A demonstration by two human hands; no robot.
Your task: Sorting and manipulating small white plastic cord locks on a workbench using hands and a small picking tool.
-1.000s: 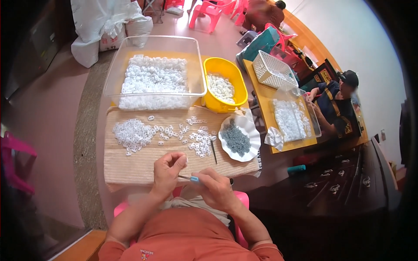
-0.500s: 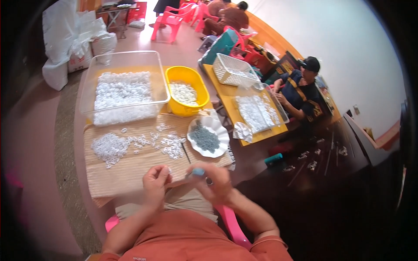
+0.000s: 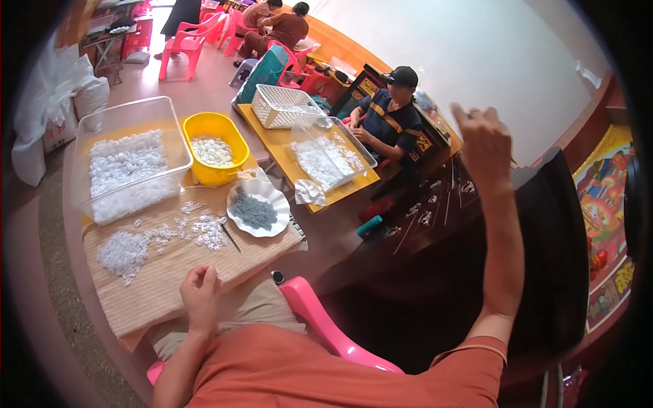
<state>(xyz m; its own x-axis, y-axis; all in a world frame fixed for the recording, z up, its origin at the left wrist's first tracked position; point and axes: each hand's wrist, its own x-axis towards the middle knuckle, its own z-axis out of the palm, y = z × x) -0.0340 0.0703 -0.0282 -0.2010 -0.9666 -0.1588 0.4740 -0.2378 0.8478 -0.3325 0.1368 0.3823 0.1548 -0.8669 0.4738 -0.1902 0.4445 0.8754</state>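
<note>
Observed left hand [image 3: 201,292] at near edge of a ribbed beige cloth [image 3: 156,299], palm inward, thumb and forefinger pinched on a small white piece [image 3: 218,272]. Located that piece at the fingertips, largely covered; cannot tell its full shape. Observed right hand [image 3: 484,143] raised well apart from the left, far out to its right, back of hand showing, fingers bent and blurred. Cannot tell whether gripping anything.

Noted directly ahead of left hand: scattered white pieces [image 3: 209,231], with a thin dark tool [image 3: 230,235] lying just beside, slanted. Ahead and left: a heaped pile of white pieces [image 3: 123,253]. Ahead and right: a white scalloped dish [image 3: 275,197] containing small grey parts [image 3: 253,211].

Recorded farther ahead of left hand: a yellow tub [image 3: 239,136], partly filled with off-white parts [image 3: 212,151]; left of it, a large clear bin [image 3: 178,136] with more white pieces.

Recorded left of right hand: a seated co-worker [image 3: 388,129] behind a clear tray [image 3: 367,163] on a second table [image 3: 354,190]. Below right hand: dark furniture [image 3: 435,272] with metal fittings.
</note>
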